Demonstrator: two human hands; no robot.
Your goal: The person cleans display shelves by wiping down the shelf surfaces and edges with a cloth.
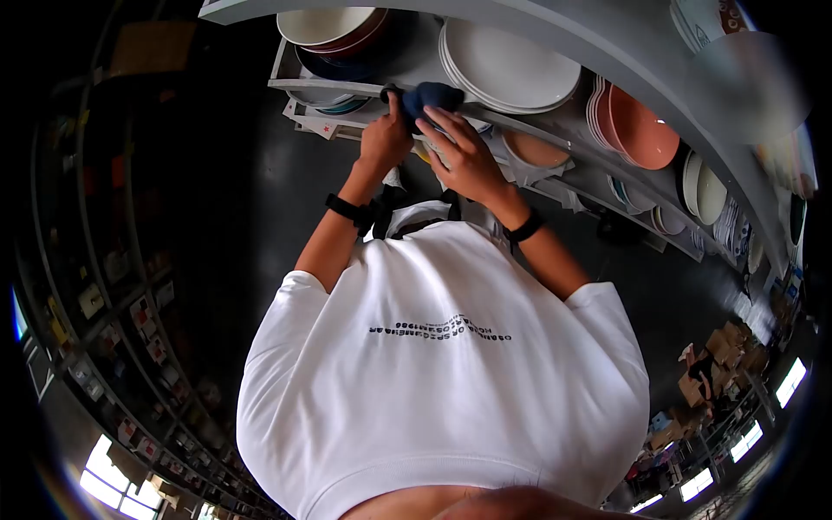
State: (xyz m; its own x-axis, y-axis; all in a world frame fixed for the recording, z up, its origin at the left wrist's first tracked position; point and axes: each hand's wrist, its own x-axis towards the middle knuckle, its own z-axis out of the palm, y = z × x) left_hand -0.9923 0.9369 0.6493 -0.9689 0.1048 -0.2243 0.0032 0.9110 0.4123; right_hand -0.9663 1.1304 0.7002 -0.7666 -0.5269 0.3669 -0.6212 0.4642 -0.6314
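My left hand is closed on a dark blue item, with one finger pointing up along its left end. What the item is, I cannot make out. Against the near right side of it rests my right hand, its fingers stretched out and apart. Both hands are in front of the shelf edge, just below a stack of large white plates. A black band circles each wrist.
Stacked bowls stand at the shelf's upper left, and pink bowls to the right. Lower shelf levels hold more dishes, including a tan bowl. Dark racks line the left side. Cardboard boxes are far right, near another person.
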